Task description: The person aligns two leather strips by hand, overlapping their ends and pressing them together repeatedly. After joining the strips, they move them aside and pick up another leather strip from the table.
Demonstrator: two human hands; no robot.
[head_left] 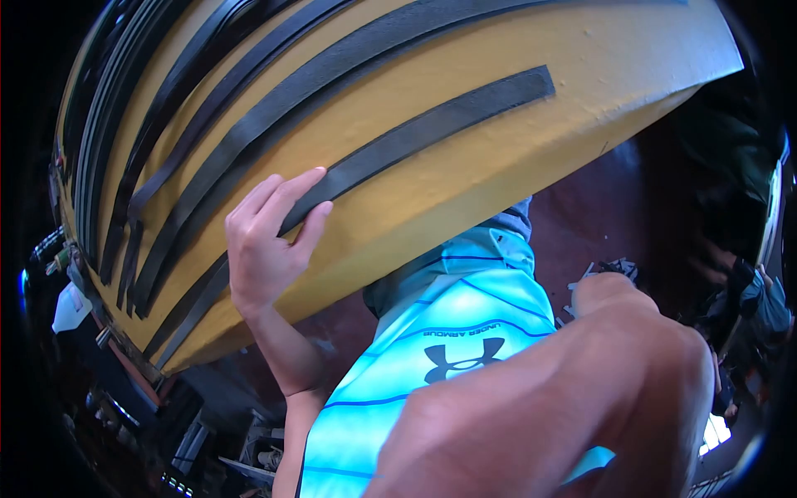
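My left hand (274, 236) is at a dark flat strip (432, 129) lying along a large curved yellow surface (398, 216). Its index finger touches the strip's upper edge and its thumb the lower edge, with the strip between them. The strip's squared right end lies against the surface, and its lower left part passes behind my hand. My right arm is bent across the lower right foreground. A rounded skin shape (614, 295) shows at its upper end, but no fingers can be made out there.
More long dark strips (249, 124) curve over the yellow surface above and to the left. Small scraps lie on the reddish floor (581, 199) beyond my turquoise shirt (465, 315). Another person (768, 303) is at the far right. Cluttered items stand at the lower left.
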